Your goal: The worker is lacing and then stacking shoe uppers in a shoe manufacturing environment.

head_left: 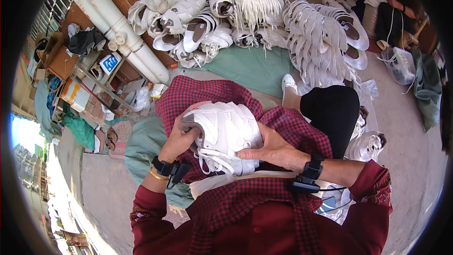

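Note:
Over my lap I hold a stack of white shoe uppers [229, 125], nested one inside another, with white laces dangling at the near left side. My left hand [180, 138] is closed round the grey-lined collar end, its thumb by the opening and some fingers behind the stack. My right hand [279, 150] grips the opposite end, thumb across the near side and the other fingers hidden. Under the stack lies a red-and-black checked apron [207, 89] spread over my knees.
Big heaps of nested white uppers [250, 4] and more stacks [321, 42] lie ahead on a green cloth [250, 68]. Several white uppers [365, 146] sit by my right knee. A cluttered shelf [96, 82] and pale pipes [118, 33] stand at the left; a green bag [427, 89] is far right.

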